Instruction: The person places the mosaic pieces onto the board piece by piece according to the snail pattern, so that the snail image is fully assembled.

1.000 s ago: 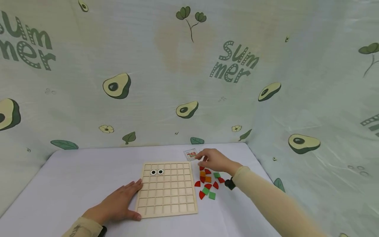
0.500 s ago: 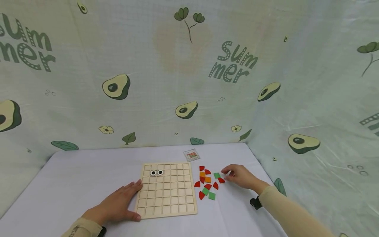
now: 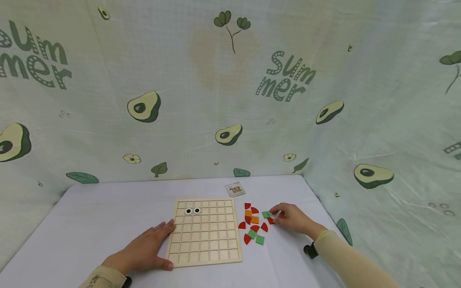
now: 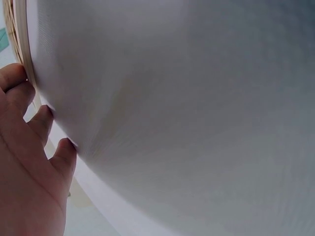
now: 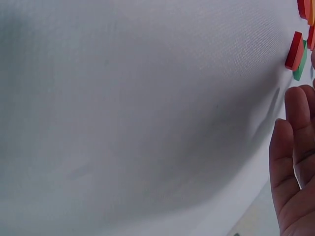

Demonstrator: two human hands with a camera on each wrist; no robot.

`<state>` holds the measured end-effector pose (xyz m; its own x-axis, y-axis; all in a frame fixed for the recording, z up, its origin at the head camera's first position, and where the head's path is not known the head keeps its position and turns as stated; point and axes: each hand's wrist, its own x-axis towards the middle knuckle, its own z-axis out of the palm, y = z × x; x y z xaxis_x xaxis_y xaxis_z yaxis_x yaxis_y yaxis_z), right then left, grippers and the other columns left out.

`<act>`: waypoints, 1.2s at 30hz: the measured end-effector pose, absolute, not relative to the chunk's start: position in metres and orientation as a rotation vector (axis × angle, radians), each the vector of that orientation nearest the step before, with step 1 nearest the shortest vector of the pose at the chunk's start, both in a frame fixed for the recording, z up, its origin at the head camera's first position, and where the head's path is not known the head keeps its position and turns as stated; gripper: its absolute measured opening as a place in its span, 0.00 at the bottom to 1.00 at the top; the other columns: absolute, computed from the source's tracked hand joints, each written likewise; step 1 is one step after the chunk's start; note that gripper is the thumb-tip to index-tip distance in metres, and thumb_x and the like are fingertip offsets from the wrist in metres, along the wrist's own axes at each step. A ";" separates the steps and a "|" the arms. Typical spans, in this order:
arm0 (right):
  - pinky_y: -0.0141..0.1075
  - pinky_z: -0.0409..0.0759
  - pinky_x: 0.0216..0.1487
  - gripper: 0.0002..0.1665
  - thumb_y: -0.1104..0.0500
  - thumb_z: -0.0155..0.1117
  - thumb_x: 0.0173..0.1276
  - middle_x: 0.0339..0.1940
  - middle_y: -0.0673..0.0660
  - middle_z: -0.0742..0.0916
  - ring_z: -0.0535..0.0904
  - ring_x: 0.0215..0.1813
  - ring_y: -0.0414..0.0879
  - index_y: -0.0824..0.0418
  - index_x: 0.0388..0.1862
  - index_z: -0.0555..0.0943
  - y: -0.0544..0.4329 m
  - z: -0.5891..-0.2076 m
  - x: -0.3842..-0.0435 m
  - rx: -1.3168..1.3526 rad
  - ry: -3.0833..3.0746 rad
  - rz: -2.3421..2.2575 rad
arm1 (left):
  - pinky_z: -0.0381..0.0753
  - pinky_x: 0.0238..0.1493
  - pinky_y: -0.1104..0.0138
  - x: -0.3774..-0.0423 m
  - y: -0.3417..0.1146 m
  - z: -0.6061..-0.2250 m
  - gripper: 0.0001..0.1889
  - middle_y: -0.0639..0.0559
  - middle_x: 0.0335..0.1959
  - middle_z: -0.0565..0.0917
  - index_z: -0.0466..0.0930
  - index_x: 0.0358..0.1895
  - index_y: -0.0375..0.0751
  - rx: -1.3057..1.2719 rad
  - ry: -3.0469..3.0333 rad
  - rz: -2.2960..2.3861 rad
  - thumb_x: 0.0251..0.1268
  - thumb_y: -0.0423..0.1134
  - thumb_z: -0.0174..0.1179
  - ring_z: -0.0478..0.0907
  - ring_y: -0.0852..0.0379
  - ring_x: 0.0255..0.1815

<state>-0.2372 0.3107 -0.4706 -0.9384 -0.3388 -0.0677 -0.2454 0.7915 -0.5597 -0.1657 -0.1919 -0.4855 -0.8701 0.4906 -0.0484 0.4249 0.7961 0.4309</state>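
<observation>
My left hand (image 3: 142, 246) rests along the left edge of a pale wooden grid board (image 3: 204, 236), fingers spread and thumb near its lower left corner. In the left wrist view, fingertips meet the board's rim (image 4: 22, 44). Two white discs with black centres, like eyes (image 3: 188, 211), sit in the upper left cells. To the right, my right hand (image 3: 297, 220) reaches low over loose tiles, index finger and thumb parted. Its fingertips are right at a red quarter-circle tile (image 3: 271, 221) and a green square tile (image 3: 265, 215). The right wrist view shows relaxed fingers (image 5: 298, 113) beside these tiles.
Several red quarter-circle, orange square (image 3: 255, 220) and green square tiles lie scattered right of the board. A small picture card (image 3: 235, 189) lies behind them. White cloth covers the table (image 3: 119, 208), and a printed curtain (image 3: 187, 152) hangs behind and to the right.
My right hand has moved from near the picture card rightward and toward me, down to the red and green tiles at the pile's right side. My left hand stays on the board.
</observation>
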 end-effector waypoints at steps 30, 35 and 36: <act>0.32 0.79 0.36 0.13 0.55 0.75 0.62 0.35 0.42 0.81 0.74 0.37 0.41 0.49 0.46 0.87 0.299 -0.480 -0.233 -0.563 2.878 -0.689 | 0.59 0.70 0.39 -0.167 -0.194 -0.489 0.63 0.41 0.77 0.61 0.65 0.73 0.34 0.732 2.838 0.610 0.34 0.76 0.69 0.59 0.36 0.74; 0.32 0.80 0.38 0.11 0.59 0.74 0.62 0.36 0.41 0.81 0.74 0.37 0.40 0.49 0.44 0.87 0.298 -0.479 -0.232 -0.599 2.904 -0.632 | 0.59 0.71 0.39 -0.167 -0.194 -0.490 0.64 0.42 0.77 0.61 0.65 0.73 0.34 0.731 2.839 0.612 0.34 0.75 0.69 0.59 0.36 0.74; 0.32 0.80 0.38 0.11 0.59 0.74 0.62 0.36 0.41 0.81 0.74 0.37 0.40 0.49 0.44 0.87 0.297 -0.478 -0.231 -0.586 2.911 -0.622 | 0.58 0.71 0.40 -0.167 -0.194 -0.489 0.64 0.42 0.77 0.61 0.64 0.73 0.34 0.733 2.839 0.614 0.34 0.76 0.69 0.59 0.36 0.74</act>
<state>-0.2314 0.2970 -0.4779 -0.9197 -0.3920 -0.0244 -0.3478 0.8417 -0.4130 -0.1671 -0.1942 -0.4895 -0.8704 0.4909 -0.0382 0.4313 0.7975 0.4218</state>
